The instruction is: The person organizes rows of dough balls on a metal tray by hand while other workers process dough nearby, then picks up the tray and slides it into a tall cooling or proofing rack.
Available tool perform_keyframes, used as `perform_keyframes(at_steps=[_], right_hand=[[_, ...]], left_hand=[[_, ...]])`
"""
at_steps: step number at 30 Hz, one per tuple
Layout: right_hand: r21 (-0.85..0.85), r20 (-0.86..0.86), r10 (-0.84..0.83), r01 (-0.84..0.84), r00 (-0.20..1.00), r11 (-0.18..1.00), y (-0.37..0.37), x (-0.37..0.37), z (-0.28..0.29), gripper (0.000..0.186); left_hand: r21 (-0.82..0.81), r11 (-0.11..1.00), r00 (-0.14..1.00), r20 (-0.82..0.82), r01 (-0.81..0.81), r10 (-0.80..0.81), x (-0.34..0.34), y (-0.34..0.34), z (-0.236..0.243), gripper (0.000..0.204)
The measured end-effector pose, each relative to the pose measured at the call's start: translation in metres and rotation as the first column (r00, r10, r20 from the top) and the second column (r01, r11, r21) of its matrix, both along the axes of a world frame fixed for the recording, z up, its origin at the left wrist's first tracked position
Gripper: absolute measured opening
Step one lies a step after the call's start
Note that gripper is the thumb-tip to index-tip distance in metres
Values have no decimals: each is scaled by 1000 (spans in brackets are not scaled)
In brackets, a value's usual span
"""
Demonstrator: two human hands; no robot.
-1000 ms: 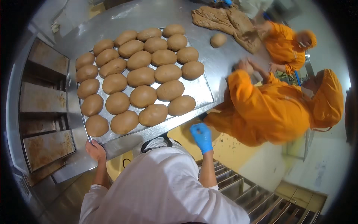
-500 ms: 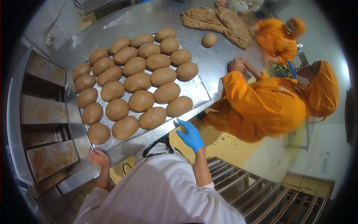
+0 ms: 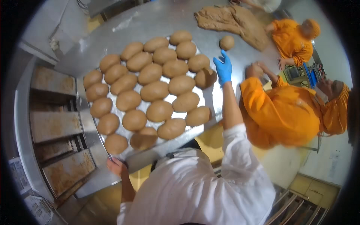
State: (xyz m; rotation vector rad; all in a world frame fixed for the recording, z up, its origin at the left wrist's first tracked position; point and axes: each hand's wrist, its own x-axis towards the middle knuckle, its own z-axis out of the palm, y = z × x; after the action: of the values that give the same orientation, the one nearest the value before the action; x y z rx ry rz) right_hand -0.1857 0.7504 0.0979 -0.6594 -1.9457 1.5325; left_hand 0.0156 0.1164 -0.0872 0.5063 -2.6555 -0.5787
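Tray [image 3: 201,99]: one, metal, flat on the table [image 3: 157,15], near its front edge; base mostly hidden by its load, far and side rims hard to trace between the pieces.

Dough pieces [image 3: 154,91]: brown, smooth, oval, in close rows over the tray; some touch or overlap in view, and the true gaps cannot be told. Two carry dark shadow, one beside the right wrist, one at the near edge.

Left hand [image 3: 117,167]: bare, closed on the tray's near left corner; underside of the grip out of sight.

Right hand [image 3: 224,67]: blue-gloved, open, fingers spread, holding nothing; arm extended past the tray's right side. Fingertips lie at the near side of the dough ball; contact cannot be told.

Dough ball [image 3: 227,42]: one, brown, round, on the table beyond the tray, left side shaded.

Dough slab [image 3: 234,22]: large, creased, brown, behind the ball.

Nearer worker [image 3: 281,108]: orange clothing and hood, at right; hands together at the table, contents unclear.

Farther worker [image 3: 294,39]: orange clothing, one hand by the slab, blurred.

Third person [image 3: 268,4]: white clothing, cut off at the top.

Pan rack [image 3: 54,122]: at left, stained pans, interior dark.

Slatted rack [image 3: 296,212]: lower right, partly covered by the wearer's white sleeve [image 3: 240,150] and cut off below.
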Motion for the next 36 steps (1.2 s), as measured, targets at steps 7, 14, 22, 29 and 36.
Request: perform_keyframes(at_steps=[7, 14, 22, 29, 36], right_hand=[[503, 398, -594, 375, 699, 779, 133, -165, -11, 110], [485, 653, -557, 281, 514, 828, 207, -214, -32, 91], [-732, -97, -304, 139, 948, 667, 261, -137, -77, 52], [-559, -300, -422, 201, 855, 804, 16, 22, 29, 53], [234, -285, -636, 695, 717, 679, -63, 105, 26, 63]], left_hand=[[-44, 999, 995, 101, -23, 27, 5, -4, -2, 50], [-80, 996, 987, 157, 43, -30, 0, 10, 29, 62], [-20, 999, 991, 123, 46, -43, -19, 24, 24, 69], [-47, 999, 994, 111, 0, 5, 6, -7, -7, 67], [-75, 995, 997, 22, -71, 73, 8, -5, -14, 57]])
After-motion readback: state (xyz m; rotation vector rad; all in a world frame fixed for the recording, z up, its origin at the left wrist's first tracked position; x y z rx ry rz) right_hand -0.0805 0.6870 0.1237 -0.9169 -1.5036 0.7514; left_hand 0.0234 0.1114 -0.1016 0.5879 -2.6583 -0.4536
